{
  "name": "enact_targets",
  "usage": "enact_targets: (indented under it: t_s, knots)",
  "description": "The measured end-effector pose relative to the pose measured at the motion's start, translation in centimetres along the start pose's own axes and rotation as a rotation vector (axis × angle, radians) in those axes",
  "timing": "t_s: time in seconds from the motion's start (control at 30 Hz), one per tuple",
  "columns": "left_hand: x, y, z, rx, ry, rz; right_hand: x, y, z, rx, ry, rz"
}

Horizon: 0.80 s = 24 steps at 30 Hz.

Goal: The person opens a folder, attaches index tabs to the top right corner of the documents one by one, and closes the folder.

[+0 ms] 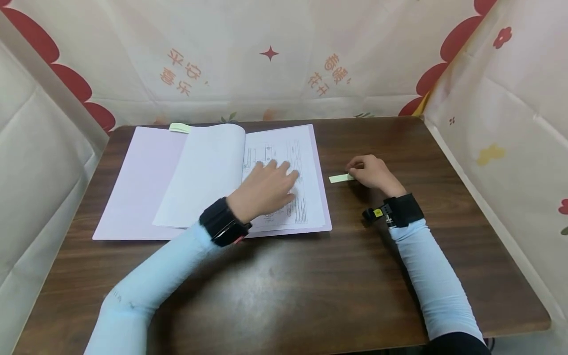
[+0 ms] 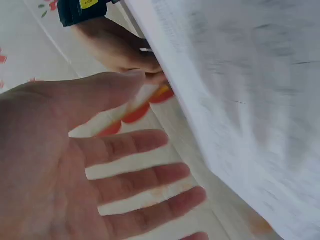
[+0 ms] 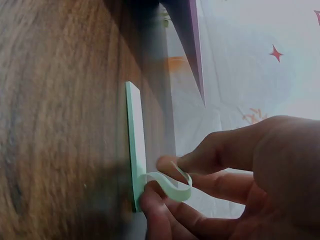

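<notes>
Looking down from the head view, one open folder [image 1: 142, 197] lies at centre left of one table [image 1: 310, 286], with two green sticky pads: one [image 1: 179, 127] at the folder's top edge, one [image 1: 340, 178] right of centre. The left hand [image 1: 266, 190] rests flat, fingers straight, on the printed page [image 1: 306, 197]. The right hand [image 1: 374, 173] pinches the pad's end. The left wrist view shows only spread fingers [image 2: 145, 180] beside blurred paper [image 2: 240, 100]. The right wrist view alone shows one top sheet [image 3: 172, 187] curled up between thumb and finger
</notes>
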<state>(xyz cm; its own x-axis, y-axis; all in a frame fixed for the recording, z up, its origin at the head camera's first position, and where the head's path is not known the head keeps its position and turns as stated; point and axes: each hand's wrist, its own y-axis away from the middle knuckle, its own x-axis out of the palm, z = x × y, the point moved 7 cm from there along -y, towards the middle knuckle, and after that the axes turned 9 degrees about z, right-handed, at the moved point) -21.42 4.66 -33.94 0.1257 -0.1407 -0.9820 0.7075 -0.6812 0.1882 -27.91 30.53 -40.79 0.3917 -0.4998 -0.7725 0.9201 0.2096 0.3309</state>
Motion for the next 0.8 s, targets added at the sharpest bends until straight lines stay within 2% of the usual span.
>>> enact_targets:
  t_s: [0.1, 0.2, 0.27, 0.33, 0.43, 0.57, 0.8]
  knots:
    - [-1.1, -3.3, -2.4, 0.091, -0.025, 0.063, -0.2, 0.1, -0.2, -0.001, -0.036, 0.012]
    - [-1.0, -6.7, -5.1, 0.193, -0.071, 0.094, -0.1, 0.0, -0.6, 0.019, -0.081, 0.009]
    - [-0.6, -8.5, -6.5, 0.228, -0.105, 0.100, -0.1, 0.0, -0.8, 0.031, -0.082, -0.007]
    - [0.3, -9.8, -7.4, 0.225, -0.149, 0.113, 0.0, -0.2, -1.1, 0.041, -0.070, -0.023]
    - [1.8, -11.1, -8.0, 0.196, -0.195, 0.154, 0.3, -0.4, -1.4, 0.043, -0.055, -0.046]
    - [3.2, -12.0, -8.3, 0.170, -0.225, 0.193, 0.4, -0.7, -1.5, 0.045, -0.040, -0.082]
    - [4.5, -12.5, -8.2, 0.140, -0.143, 0.210, -0.3, -0.7, -2.2, 0.067, -0.032, -0.195]
